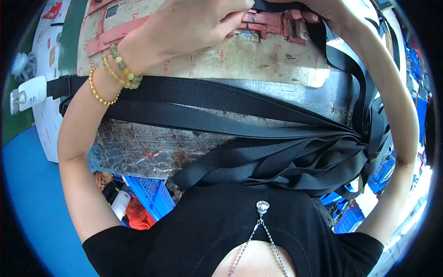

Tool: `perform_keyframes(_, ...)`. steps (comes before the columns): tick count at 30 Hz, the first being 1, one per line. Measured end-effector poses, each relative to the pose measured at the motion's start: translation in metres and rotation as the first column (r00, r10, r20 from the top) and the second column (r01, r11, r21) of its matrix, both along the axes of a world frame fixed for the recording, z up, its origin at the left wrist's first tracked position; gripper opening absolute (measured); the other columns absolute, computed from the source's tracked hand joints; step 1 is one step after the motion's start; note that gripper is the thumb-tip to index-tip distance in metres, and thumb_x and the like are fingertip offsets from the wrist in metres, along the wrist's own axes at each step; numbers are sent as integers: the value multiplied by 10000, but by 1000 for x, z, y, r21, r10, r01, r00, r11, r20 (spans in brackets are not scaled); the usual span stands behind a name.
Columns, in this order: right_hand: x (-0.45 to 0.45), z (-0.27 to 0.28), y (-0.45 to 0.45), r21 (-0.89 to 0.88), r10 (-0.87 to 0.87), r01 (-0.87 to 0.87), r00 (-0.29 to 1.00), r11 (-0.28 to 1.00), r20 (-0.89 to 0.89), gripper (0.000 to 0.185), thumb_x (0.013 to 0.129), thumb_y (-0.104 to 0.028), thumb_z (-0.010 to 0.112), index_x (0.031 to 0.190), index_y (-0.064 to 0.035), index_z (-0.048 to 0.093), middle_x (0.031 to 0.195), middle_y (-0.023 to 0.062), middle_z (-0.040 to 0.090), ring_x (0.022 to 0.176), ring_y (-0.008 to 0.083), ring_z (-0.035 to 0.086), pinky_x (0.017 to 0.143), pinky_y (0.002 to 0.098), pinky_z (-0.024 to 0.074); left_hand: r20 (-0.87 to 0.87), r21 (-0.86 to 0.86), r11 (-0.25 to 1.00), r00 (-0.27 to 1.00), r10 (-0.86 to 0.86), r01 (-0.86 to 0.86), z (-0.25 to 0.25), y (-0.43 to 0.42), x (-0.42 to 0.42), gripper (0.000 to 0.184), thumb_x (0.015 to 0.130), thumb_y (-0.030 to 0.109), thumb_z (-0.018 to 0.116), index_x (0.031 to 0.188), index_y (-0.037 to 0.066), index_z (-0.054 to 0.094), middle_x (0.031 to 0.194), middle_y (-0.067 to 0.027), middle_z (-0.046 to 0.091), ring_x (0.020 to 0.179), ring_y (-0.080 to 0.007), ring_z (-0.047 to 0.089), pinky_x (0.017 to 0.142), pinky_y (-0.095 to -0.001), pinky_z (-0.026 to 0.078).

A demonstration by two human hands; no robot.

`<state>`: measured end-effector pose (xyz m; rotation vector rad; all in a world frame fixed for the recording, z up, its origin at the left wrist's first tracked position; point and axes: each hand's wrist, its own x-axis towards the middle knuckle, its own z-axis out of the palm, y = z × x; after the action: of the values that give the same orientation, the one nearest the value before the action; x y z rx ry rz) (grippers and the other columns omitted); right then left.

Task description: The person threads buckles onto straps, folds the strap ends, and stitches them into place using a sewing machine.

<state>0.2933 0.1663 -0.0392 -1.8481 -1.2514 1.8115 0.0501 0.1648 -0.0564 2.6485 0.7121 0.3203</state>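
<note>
My left hand (198,25), with bead and gold bracelets at the wrist, is closed at the top edge of the view. Its fingertips pinch at a black webbing strap (277,6), partly cut off by the frame. On the other side, my right hand (330,11) curls its fingers round the same strap, which loops down beside my right forearm. Beneath both hands lies a pale board (221,62) with reddish-pink raised strips (267,21) and red handwriting. A thick bundle of black straps (295,157) lies across the bench in front of my body, gathered at the right.
The worn metal bench top (138,143) carries the board and straps. A white plastic device (32,94) sits at the left on a black band. Below the bench edge are a blue crate (150,196) and red material (138,212). More blue crates (348,219) stand lower right.
</note>
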Motion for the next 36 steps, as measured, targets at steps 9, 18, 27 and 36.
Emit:
perform_keyframes(9,-13,25,4,181,82,-126,970,975,231,213,839,-201,676,776,3,672,645,55,585,505,121,476,484,248,382,49,81,995,997,-53,49,-2,4,-2,217,783,18,626,992,-42,622,1065,-153,648,853,-268,642,711,-296,529)
perform_keyframes(18,-29,-2,14,259,161,-226,954,939,252,209,841,-186,637,833,20,673,677,100,615,530,205,530,533,295,443,191,473,881,977,-94,-8,-5,-6,-4,223,832,108,639,1031,10,659,1085,-75,668,951,-213,633,791,-304,511)
perform_keyframes(27,-27,2,-82,584,-145,-806,591,-95,793,235,760,-96,663,974,-49,578,1035,108,514,788,163,579,707,310,474,238,269,959,971,21,-86,-4,-11,-8,282,801,25,600,1072,41,675,1178,-64,650,1139,-210,581,906,-301,489)
perform_keyframes(36,-30,-3,-82,612,-96,-779,604,138,791,366,715,6,624,1079,-29,614,698,34,564,466,146,472,455,262,411,311,85,989,946,89,-121,-4,-8,-10,335,768,-33,581,1078,49,680,1213,-50,642,1177,-203,567,920,-298,490)
